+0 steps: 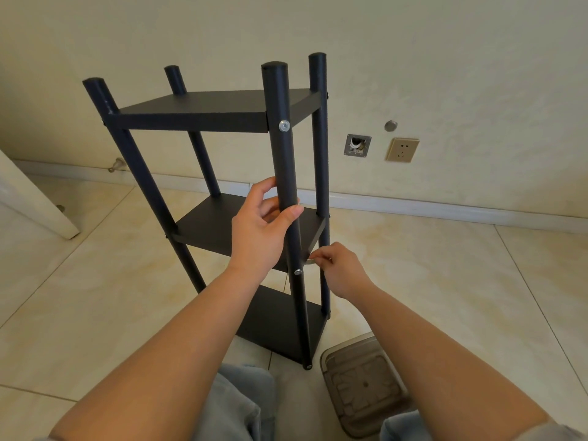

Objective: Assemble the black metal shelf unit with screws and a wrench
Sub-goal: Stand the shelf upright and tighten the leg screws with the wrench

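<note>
The black metal shelf unit [203, 116] stands upright on the tiled floor, with three shelves and four round posts. My left hand [261, 230] grips the near right post [283, 163] between the top and middle shelves. My right hand [339, 268] pinches a small silver wrench [310, 261] beside that post, at the middle shelf's right edge. A silver screw [284, 126] sits in the post at the top shelf, another screw [297, 272] shows at the middle shelf, and a third [307, 366] at the post's foot.
A grey plastic stool [362, 389] stands on the floor at my right knee, close to the shelf's foot. Behind the shelf is a wall with a socket [402, 150] and an open wall box [357, 145]. A door edge [35, 202] is at the left.
</note>
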Motion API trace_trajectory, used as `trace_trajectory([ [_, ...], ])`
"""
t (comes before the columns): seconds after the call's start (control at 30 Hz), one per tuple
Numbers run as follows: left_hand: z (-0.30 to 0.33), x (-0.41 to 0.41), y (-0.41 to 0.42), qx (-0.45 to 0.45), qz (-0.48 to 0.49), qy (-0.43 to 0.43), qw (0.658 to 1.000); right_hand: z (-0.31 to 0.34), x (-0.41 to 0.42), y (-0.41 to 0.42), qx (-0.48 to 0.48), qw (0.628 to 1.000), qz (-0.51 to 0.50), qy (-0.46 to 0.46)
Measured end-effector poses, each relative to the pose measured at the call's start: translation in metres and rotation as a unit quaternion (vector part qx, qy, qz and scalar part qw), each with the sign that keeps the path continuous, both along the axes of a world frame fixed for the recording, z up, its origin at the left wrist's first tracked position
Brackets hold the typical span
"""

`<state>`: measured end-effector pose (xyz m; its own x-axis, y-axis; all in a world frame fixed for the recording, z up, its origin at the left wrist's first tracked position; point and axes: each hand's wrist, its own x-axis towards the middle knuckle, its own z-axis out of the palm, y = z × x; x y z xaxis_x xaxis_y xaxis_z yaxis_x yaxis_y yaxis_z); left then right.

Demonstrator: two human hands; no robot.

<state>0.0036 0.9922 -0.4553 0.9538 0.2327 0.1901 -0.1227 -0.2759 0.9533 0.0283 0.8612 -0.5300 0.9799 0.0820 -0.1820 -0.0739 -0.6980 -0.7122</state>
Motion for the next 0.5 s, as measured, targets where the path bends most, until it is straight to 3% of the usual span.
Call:
trace_trajectory([
  [0.2,0.002,0.0,0.0,-0.005,0.012,-0.008,1.0,-0.004,-0.004,-0.002,0.002,0.997,0.044,0.064],
  [0.33,0.001,-0.001,0.001,-0.009,0.006,-0.005,1.0,-0.013,-0.004,-0.005,-0.119,0.986,0.076,0.084],
  [0.43,0.002,-0.003,0.001,0.013,-0.021,0.007,1.0,-0.012,0.003,-0.019,-0.156,0.983,0.009,0.093],
  [0.5,0.002,-0.007,0.002,0.049,-0.047,0.019,0.998,-0.006,0.011,-0.029,-0.057,0.992,-0.079,0.081],
])
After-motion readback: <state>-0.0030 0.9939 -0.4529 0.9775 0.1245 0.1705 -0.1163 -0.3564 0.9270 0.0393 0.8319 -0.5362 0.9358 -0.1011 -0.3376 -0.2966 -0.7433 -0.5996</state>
